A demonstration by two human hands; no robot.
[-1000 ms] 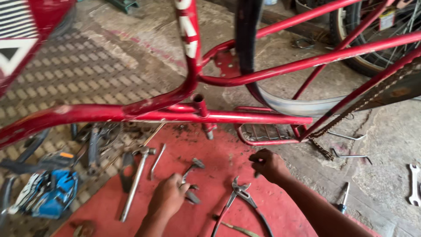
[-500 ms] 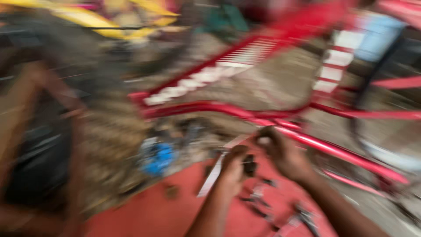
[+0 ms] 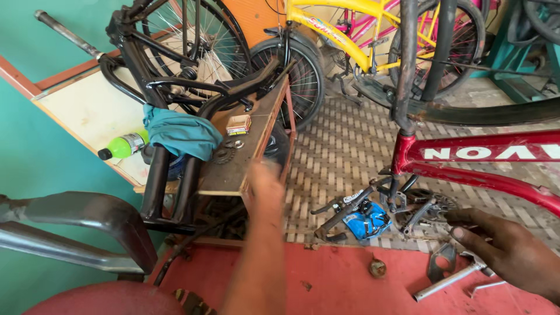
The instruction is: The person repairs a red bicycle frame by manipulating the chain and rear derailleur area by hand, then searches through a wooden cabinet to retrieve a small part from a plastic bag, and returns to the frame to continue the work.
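My left hand [image 3: 265,178] is stretched out and blurred, close to the edge of a low wooden bench [image 3: 233,172]. On that bench lie a small box [image 3: 238,124] and a small sprocket [image 3: 223,154]. I cannot tell whether this hand holds anything. My right hand [image 3: 507,251], greasy and with loosely curled fingers, hovers at the lower right over a metal tube [image 3: 446,281] and a flat metal part [image 3: 441,259] on the red mat [image 3: 344,280]. Nothing shows clearly in its grip. A red bicycle frame [image 3: 484,154] stands just above it.
A black bicycle frame [image 3: 169,175] leans on the bench beside a teal cloth [image 3: 181,134] and a green bottle [image 3: 122,146]. A blue packet [image 3: 366,220], a crank with chainring [image 3: 429,207] and a rusty nut [image 3: 377,268] lie on the floor. A yellow bicycle [image 3: 344,35] stands behind.
The view has swung left from the tools on the red mat to the bench. My left hand has left the tools and reached toward the bench; my right hand stays low on the right.
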